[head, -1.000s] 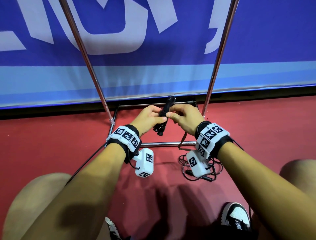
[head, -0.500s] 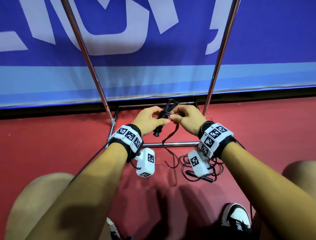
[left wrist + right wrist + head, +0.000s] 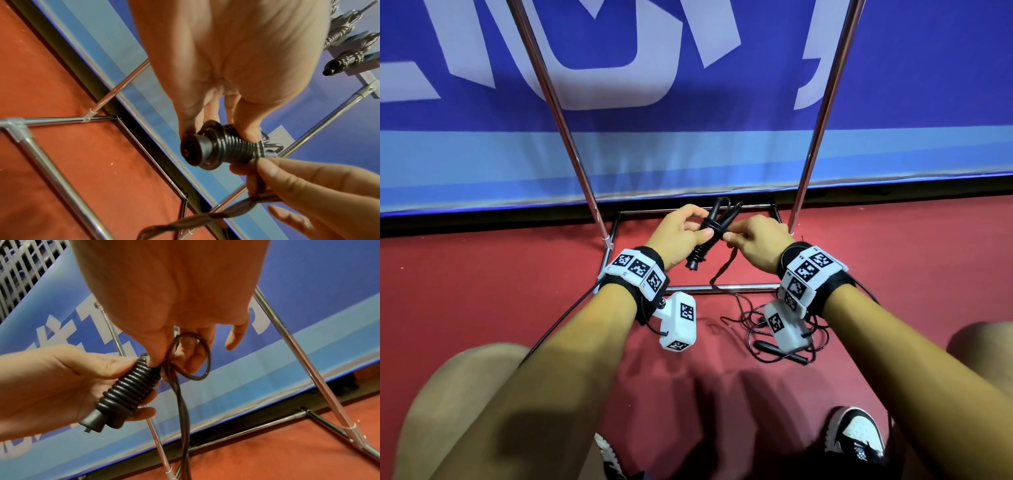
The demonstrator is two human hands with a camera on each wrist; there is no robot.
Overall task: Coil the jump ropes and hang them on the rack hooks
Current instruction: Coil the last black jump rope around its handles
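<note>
While crouched before the chrome rack [image 3: 822,113], left hand [image 3: 677,236] gripping the rope-wound handles [image 3: 127,391], right hand [image 3: 756,245] pinching the loose cord [image 3: 180,402] beside them; a second jump rope [image 3: 784,346] tangled on the red floor [image 3: 482,291].

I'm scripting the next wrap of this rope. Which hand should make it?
The right hand, probably: it pinches the loose cord beside the coil, free to circle. The left hand grips the wound handles, steadying them.
</note>
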